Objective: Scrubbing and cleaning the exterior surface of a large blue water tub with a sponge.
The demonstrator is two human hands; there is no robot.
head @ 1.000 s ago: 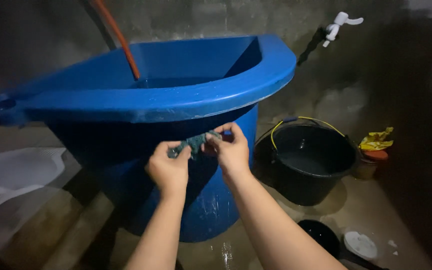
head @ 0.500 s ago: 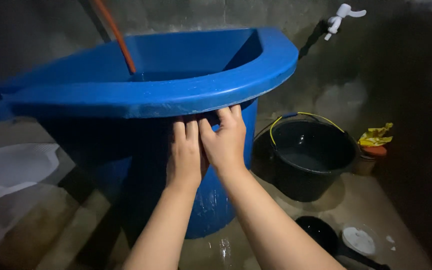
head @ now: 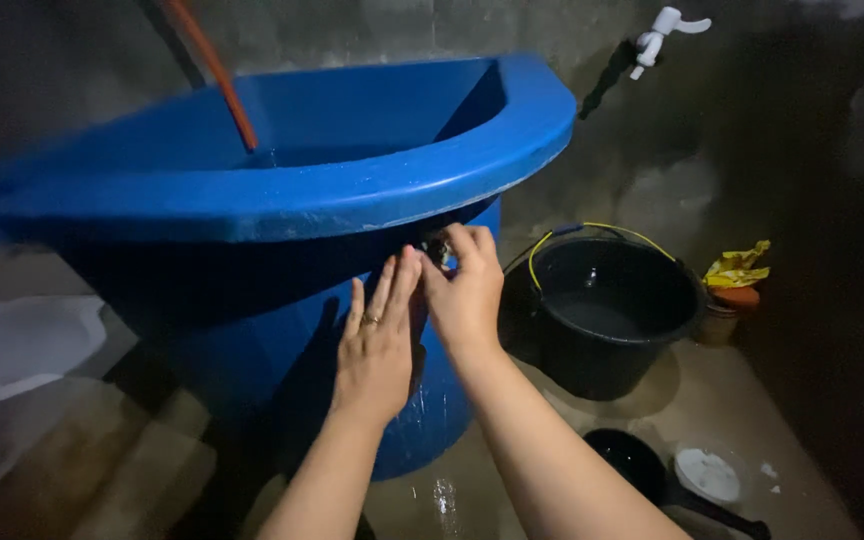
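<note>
One head-worn camera looks forward and slightly down from close range, both forearms reaching in from the near edge. It faces a blue tub [head: 282,190] filling the left and centre. A black bucket [head: 607,310] sits right, a grey wall [head: 572,40] far behind.

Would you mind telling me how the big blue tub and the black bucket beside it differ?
The blue tub is far larger and taller than the black bucket. The blue tub has a broad flat rim; the black bucket has a thin rim with a yellow wire handle. An orange hose dips into the blue tub, none into the black bucket. Both are open-topped and stand on the wet floor.
</note>
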